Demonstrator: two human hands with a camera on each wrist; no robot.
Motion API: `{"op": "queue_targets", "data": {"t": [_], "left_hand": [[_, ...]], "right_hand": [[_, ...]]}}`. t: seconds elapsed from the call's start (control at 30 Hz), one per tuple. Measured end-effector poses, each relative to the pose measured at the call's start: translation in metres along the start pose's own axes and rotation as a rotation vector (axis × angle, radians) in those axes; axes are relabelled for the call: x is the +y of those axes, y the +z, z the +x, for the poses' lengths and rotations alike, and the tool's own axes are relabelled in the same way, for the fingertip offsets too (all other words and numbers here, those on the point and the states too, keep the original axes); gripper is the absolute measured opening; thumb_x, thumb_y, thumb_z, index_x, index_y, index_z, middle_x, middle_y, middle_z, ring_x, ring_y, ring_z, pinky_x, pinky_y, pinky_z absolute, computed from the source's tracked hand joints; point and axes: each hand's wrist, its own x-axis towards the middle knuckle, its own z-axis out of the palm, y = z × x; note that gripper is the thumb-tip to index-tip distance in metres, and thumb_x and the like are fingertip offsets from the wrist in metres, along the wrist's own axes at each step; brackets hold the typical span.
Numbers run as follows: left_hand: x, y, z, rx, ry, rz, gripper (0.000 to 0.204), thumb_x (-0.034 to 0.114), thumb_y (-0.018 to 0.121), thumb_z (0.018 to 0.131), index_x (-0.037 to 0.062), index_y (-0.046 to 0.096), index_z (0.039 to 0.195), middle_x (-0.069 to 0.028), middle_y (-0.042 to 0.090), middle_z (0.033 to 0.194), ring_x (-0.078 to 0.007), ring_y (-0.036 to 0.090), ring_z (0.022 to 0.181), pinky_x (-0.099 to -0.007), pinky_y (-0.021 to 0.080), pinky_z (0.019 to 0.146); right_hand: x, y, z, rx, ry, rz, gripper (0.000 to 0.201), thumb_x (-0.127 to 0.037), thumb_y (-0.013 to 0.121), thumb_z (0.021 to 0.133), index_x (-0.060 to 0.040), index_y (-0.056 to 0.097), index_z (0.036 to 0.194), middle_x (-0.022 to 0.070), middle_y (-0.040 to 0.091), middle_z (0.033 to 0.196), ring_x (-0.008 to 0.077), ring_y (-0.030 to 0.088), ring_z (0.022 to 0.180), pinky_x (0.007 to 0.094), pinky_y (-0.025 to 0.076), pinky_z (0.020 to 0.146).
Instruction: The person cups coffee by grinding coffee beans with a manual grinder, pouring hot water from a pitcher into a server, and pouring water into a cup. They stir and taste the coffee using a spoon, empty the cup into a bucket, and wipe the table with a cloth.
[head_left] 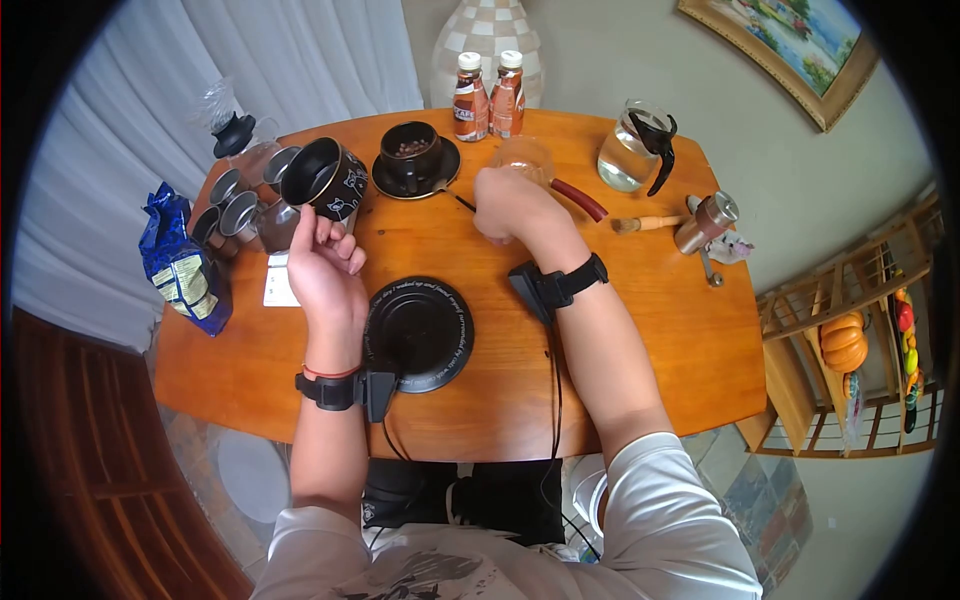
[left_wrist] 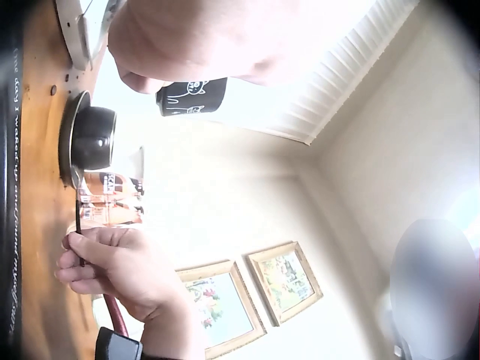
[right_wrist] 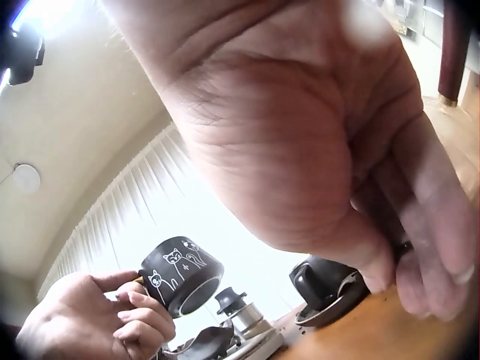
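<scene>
My left hand (head_left: 326, 268) holds a black mug with white cat drawings (head_left: 351, 188), raised at the left and tilted. The right wrist view shows the fingertips at the side of this mug (right_wrist: 180, 271). Over the middle of the table, my right hand (head_left: 522, 212) pinches the dark handle of a spoon (left_wrist: 78, 214) between thumb and fingers. The spoon's other end reaches the black saucer (head_left: 385, 187). On that saucer sits a black cup (left_wrist: 96, 138) with brown beans (head_left: 412, 148) inside. A round black plate with white lettering (head_left: 420, 335) lies between the forearms.
Several metal cups (head_left: 240, 215) and a blue bag (head_left: 185, 262) stand at the left. Two bottles (head_left: 470, 98) are at the back. A clear bowl with a red handle (head_left: 580, 200), a brush (head_left: 655, 224), a water pitcher (head_left: 625, 150) and a metal grinder (head_left: 708, 222) occupy the right.
</scene>
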Motion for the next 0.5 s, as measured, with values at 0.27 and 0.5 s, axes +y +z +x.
{"op": "queue_targets", "data": {"t": [0.27,0.5], "left_hand": [[0.001,0.000,-0.001,-0.017,-0.001,0.006,0.037,0.035,0.054,0.105,0.0169,0.042,0.075,0.0024,0.045,0.073,-0.0103,0.037,0.061,-0.0271,0.026,0.052],[0.000,0.001,-0.003,-0.031,0.001,0.011,0.036,0.035,0.054,0.104,0.0170,0.042,0.075,0.0027,0.045,0.072,-0.0098,0.037,0.060,-0.0268,0.026,0.053]], "right_hand": [[0.005,0.015,0.015,-0.066,0.066,0.190,0.011,0.009,0.071,0.065,0.0066,0.075,0.075,0.0268,0.072,0.079,0.0377,0.074,0.081,0.0437,0.059,0.073],[0.006,0.022,0.015,-0.036,0.025,0.091,0.015,-0.004,0.066,0.082,0.0080,0.071,0.075,0.0207,0.070,0.067,0.0302,0.071,0.063,0.0389,0.057,0.060]]}}
